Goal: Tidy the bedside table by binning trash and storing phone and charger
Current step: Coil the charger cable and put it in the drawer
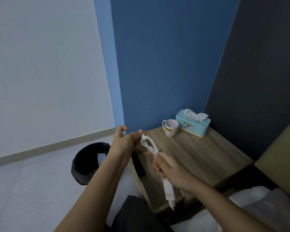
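A white charger (169, 191) with its coiled white cable (149, 145) hangs above the near-left corner of the wooden bedside table (199, 158). My right hand (171, 171) grips the bundled cable just above the plug block, which points down. My left hand (127, 141) pinches the far end of the cable loops. A black bin (89, 163) stands on the floor left of the table, with a colourful wrapper inside. A dark flat object (138, 163), perhaps the phone, lies at the table's left edge, partly hidden by my left arm.
A white mug (170, 128) and a teal tissue box (193, 123) stand at the back of the table against the blue wall. A bed with white bedding (251, 208) and a tan headboard is on the right. Pale floor tiles lie to the left.
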